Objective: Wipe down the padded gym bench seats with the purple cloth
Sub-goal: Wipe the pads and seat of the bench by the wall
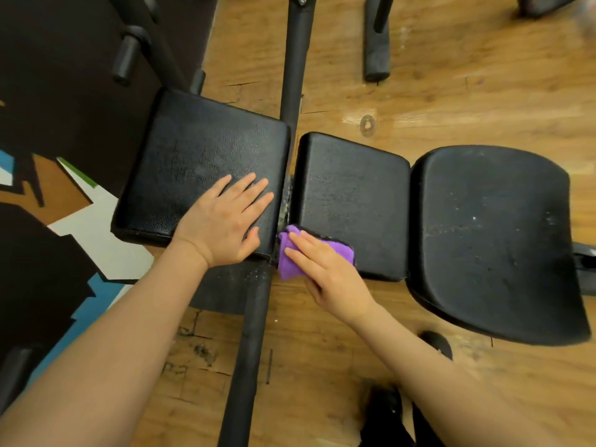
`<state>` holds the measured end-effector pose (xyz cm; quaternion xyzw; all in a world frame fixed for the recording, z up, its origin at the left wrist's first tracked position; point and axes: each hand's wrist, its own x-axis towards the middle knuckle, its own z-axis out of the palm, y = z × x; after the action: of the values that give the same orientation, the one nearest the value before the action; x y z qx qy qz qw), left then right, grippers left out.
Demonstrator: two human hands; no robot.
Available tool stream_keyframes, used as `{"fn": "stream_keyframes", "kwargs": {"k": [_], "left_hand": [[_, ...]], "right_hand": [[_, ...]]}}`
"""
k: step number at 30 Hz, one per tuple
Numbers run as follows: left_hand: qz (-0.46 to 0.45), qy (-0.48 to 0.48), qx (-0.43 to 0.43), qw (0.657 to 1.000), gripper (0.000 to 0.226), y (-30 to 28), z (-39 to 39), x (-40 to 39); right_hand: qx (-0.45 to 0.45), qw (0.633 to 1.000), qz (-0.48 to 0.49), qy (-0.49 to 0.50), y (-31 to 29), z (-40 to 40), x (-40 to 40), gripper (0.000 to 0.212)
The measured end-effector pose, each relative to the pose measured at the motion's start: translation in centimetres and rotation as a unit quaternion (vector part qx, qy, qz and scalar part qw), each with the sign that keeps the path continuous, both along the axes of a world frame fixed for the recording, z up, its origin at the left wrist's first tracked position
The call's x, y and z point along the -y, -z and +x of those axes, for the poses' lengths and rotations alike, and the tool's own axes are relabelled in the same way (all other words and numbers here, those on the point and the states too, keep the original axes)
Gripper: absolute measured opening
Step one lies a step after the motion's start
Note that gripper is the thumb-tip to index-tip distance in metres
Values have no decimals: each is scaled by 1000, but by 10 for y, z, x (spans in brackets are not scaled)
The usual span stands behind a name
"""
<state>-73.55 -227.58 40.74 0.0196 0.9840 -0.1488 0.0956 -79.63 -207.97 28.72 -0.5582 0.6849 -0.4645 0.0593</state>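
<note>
Three black padded bench seats lie side by side: a left pad (196, 156), a middle pad (351, 195) and a wide curved right pad (493, 233). My left hand (225, 221) rests flat on the left pad's near right part, fingers straight. A folded purple cloth (287, 262) sits at the near left corner of the middle pad, hanging over its edge by the gap between the pads. With straight fingers, my right hand (325, 272) presses on the cloth.
A black metal frame bar (254, 317) runs from near to far under the gap between the pads. Another black frame leg (377, 46) stands at the back on the wooden floor. A dark patterned mat (74, 195) lies to the left. Black shoes (387, 411) show at the bottom.
</note>
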Motion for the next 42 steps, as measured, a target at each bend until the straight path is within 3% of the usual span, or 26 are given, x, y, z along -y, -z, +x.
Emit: {"fn": "stream_keyframes", "kwargs": {"k": [10, 13, 20, 23, 30, 34, 38, 42], "left_hand": [[3, -6, -3, 1000, 58, 1, 1, 2], [-2, -2, -8, 1000, 57, 1, 1, 1], [1, -5, -11, 1000, 57, 1, 1, 0], [3, -5, -11, 1000, 57, 1, 1, 1], [8, -13, -9, 1000, 57, -1, 1, -1], [10, -16, -3, 1000, 57, -1, 2, 0], [14, -15, -3, 1000, 57, 0, 0, 0], [11, -19, 1, 1000, 58, -3, -1, 0]], "right_hand": [[50, 985, 107, 125, 46, -48, -123, 44], [56, 982, 115, 136, 39, -41, -110, 54], [53, 997, 51, 8, -10, -14, -3, 57], [42, 997, 51, -24, -6, -19, -9, 56], [42, 991, 117, 57, 28, -48, -90, 50], [91, 978, 150, 117, 36, -47, -105, 55], [105, 976, 132, 138, 17, -28, -70, 55], [83, 990, 94, 62, -21, -8, 11, 52]]}}
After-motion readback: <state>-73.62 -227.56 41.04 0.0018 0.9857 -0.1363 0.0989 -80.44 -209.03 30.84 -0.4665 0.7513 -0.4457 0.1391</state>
